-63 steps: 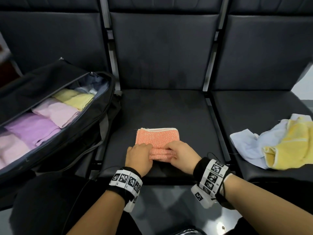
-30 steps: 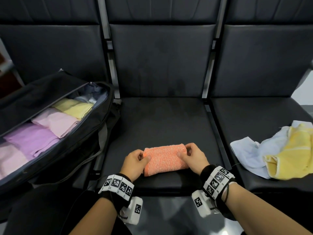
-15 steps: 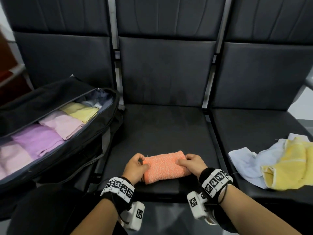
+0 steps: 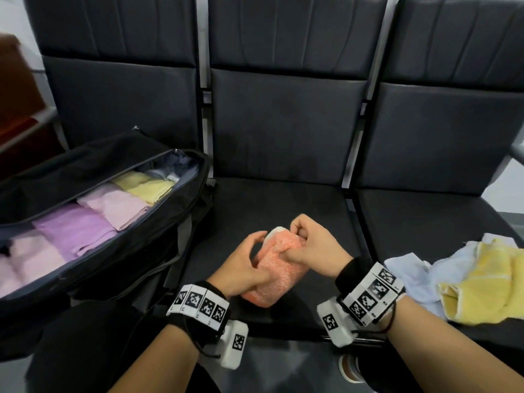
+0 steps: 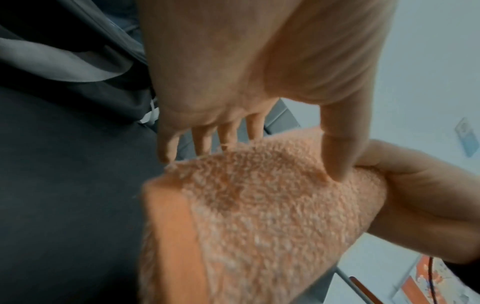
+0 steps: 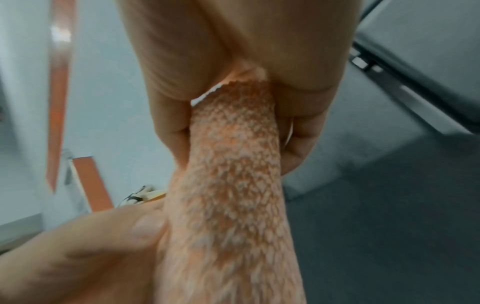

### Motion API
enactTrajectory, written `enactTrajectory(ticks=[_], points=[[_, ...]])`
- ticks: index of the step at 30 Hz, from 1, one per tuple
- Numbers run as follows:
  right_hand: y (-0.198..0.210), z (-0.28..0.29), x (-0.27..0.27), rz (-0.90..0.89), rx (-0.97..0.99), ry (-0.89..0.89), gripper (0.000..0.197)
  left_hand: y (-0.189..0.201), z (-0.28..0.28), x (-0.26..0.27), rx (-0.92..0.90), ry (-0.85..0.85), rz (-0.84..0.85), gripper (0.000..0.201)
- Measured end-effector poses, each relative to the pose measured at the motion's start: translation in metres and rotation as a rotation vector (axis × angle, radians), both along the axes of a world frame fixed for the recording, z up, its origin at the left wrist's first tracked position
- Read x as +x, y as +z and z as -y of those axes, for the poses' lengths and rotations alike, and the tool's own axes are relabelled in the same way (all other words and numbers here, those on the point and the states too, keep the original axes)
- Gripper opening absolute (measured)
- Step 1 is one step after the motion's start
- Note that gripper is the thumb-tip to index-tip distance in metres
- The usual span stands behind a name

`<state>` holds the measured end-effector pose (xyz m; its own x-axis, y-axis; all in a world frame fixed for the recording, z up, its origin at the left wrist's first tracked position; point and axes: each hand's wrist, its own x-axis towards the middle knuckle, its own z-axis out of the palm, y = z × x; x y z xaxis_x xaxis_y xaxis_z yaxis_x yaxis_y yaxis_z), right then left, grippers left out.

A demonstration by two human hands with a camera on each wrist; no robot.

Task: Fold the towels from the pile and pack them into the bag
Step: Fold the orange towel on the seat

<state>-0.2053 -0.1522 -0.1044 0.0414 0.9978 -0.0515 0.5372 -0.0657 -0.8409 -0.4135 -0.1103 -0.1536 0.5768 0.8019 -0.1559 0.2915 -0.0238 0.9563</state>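
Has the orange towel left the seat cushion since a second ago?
Yes. The orange towel is lifted and turned on end above the middle seat, gripped by both hands.

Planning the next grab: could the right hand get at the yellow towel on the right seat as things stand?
Probably not yet: the right hand grips the orange towel together with the left hand. Nothing covers the yellow towel.

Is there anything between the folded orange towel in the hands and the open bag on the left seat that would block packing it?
Nothing visible does. The orange towel is held by the left hand and right hand above the middle seat; the bag lies open beside it, with folded towels already filling much of the opening.
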Motion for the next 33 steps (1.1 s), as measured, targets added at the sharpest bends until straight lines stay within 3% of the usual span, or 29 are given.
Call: enactTrajectory(ticks=[3, 6, 9, 11, 15, 20, 25, 28, 31, 33], points=[[0.033, -0.005, -0.010, 0.036, 0.002, 0.148, 0.042, 0.023, 0.002, 0.003, -0.081, -0.101, 0.092, 0.075], [0.054, -0.015, -0.018, 0.022, 0.085, 0.143, 0.045, 0.041, 0.002, -0.004, -0.163, -0.109, 0.234, 0.059], [0.060, -0.029, -0.033, -0.179, 0.150, -0.006, 0.055, 0.062, -0.007, -0.020, -0.122, 0.041, 0.292, 0.050], [0.057, -0.038, -0.052, -0.352, 0.072, -0.022, 0.060, 0.074, -0.014, -0.036, -0.092, 0.176, 0.329, 0.042], [0.042, -0.057, -0.107, -0.558, -0.179, 0.255, 0.061, 0.086, -0.025, -0.081, -0.068, 0.350, 0.365, 0.040], [0.035, -0.088, -0.185, -0.566, -0.199, 0.366, 0.048, 0.082, -0.029, -0.159, -0.080, 0.515, 0.323, 0.030], [0.031, -0.125, -0.251, -0.514, -0.198, 0.399, 0.041, 0.074, -0.048, -0.252, 0.018, 0.752, 0.123, 0.023], [0.034, -0.149, -0.290, -0.518, -0.221, 0.408, 0.041, 0.067, -0.065, -0.309, 0.096, 0.905, -0.120, 0.019], [0.031, -0.174, -0.332, -0.489, -0.258, 0.431, 0.040, 0.057, -0.081, -0.359, 0.137, 0.908, -0.417, 0.013], [0.028, -0.189, -0.359, -0.455, -0.284, 0.442, 0.040, 0.054, -0.093, -0.379, 0.118, 0.881, -0.499, 0.021]])
